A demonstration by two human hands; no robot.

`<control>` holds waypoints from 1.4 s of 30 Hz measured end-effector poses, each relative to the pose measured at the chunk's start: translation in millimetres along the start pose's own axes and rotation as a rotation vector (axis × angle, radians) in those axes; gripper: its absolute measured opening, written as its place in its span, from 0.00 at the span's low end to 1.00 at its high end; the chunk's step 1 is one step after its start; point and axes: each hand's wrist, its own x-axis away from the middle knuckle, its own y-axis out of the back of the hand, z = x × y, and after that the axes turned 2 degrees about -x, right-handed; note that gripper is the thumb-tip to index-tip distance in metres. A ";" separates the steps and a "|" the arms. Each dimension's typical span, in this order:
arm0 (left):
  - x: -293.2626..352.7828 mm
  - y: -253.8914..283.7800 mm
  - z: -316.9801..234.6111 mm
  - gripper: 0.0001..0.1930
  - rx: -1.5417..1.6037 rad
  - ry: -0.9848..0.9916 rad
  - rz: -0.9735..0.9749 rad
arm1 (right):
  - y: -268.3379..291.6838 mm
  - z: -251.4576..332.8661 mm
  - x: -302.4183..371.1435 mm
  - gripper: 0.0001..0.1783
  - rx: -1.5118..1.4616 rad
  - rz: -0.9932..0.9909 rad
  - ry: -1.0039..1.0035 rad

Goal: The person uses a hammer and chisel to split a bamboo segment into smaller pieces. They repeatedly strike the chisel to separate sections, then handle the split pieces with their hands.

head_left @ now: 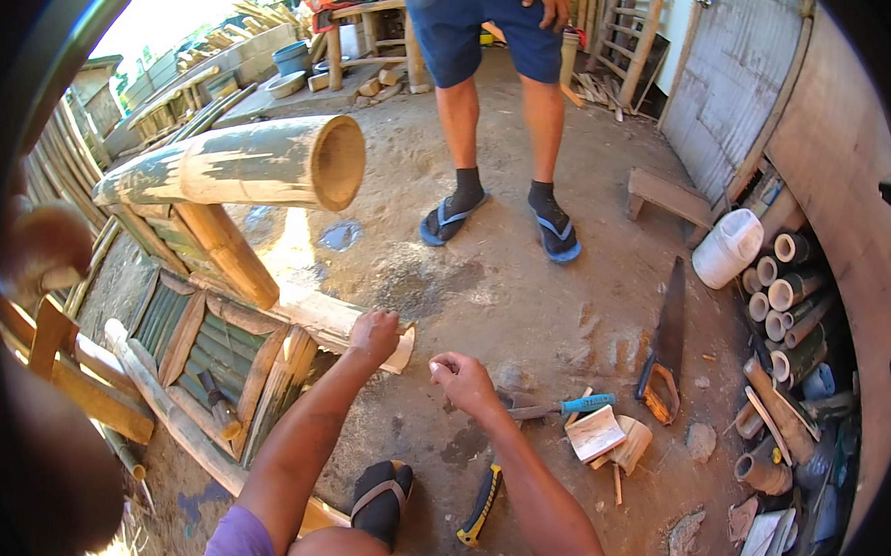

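My left hand (374, 338) is closed at the near end of a long pale split-bamboo piece (318, 313); whatever its fingers hold is hidden. Just right of it, over the dirt floor, my right hand (464, 382) has its fingers pinched together, and I cannot make out anything between them. Below that hand and forearm lie a tool with a blue handle (588, 404) and a metal blade, and a yellow-and-black handle (482, 505) whose far end my arm partly covers. Short cut bamboo pieces (596, 434) lie beside the blue handle.
A handsaw (665, 353) lies on the right. Bamboo tubes (794, 288) are stacked by a white jug (729, 249) and a low wooden stool (668, 197). A thick bamboo pole (227, 163) juts out above a bamboo frame (205, 348). Another person (497, 87) stands ahead in flip-flops.
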 end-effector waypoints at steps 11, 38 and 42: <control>4.7 -1.4 2.8 0.12 0.055 0.009 -0.072 | 4.0 -3.2 5.0 0.15 -0.027 -0.011 -0.021; -5.9 -5.2 3.5 0.14 -0.024 -0.052 -0.064 | -0.2 1.4 5.7 0.17 0.045 -0.040 -0.036; -6.0 -8.4 1.9 0.13 -0.054 -0.047 -0.069 | 2.1 1.9 7.5 0.18 0.045 -0.040 -0.044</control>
